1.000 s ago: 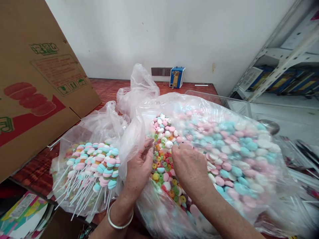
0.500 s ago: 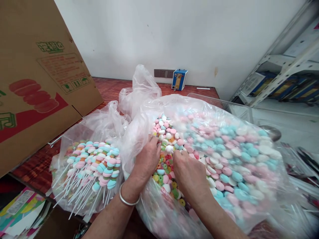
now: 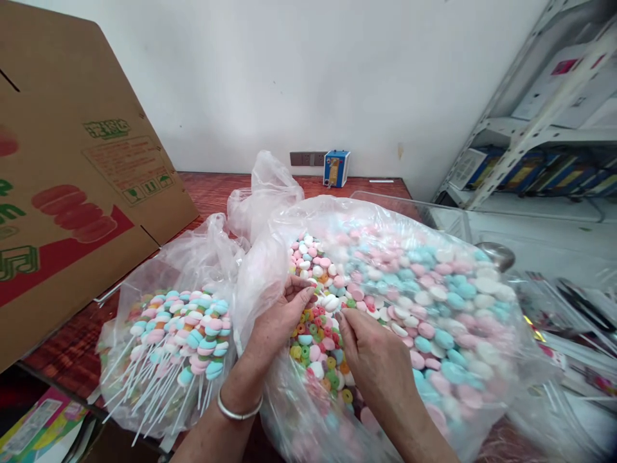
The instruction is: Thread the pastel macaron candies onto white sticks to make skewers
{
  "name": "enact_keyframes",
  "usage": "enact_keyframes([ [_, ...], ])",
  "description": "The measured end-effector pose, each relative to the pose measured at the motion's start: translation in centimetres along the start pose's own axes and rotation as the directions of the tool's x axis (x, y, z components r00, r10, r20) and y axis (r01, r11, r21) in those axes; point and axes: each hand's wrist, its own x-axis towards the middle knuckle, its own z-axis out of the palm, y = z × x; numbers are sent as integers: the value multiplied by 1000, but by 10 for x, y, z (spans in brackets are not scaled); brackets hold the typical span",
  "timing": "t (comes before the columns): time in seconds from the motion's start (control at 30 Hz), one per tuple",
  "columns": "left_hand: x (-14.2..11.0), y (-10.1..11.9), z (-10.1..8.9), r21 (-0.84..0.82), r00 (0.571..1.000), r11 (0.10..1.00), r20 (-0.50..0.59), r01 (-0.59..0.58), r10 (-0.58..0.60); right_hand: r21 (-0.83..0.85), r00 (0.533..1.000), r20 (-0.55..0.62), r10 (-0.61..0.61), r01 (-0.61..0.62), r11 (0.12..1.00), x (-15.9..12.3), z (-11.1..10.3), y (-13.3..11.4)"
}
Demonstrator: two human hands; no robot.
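Note:
My left hand, with a silver bangle on its wrist, reaches over the left side of a large clear plastic bag. Its thumb and forefinger pinch together on something small I cannot make out. Opposite it, my right hand is curled with thumb and finger pressed together; what they grip is hidden. White marshmallow candies show between the two sets of fingertips. Below lie fruit-coloured gummy rings. Pink, blue and white marshmallow candies fill the right of the bag.
On the left, a second plastic bag carries stacked marshmallow skewers on white sticks. A cardboard box stands behind it. At the back is a small blue device; a metal bowl and white shelving are on the right.
My left hand reached inward, then drew back slightly, its fingertips now pinched. My right hand remains close by, its fingers still curled. The camera view has shifted somewhat.

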Motion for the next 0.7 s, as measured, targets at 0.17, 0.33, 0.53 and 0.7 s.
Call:
enact_keyframes([
  [0.17,-3,-3,6,-134,997,988,20,75,-73,-49,997,-70,-11,8,999,-7,-4,0],
  [0.33,-11,-6,14,-133,998,990,53,44,-37,-94,998,-62,27,-33,995,-14,-7,3],
  [0.53,-20,-10,26,-36,992,992,20,-123,123,54,995,30,95,-97,994,-25,-12,1],
  [0.7,-20,-8,31,-118,996,993,88,26,-16,33,995,-13,97,-96,995,-36,-16,5],
])
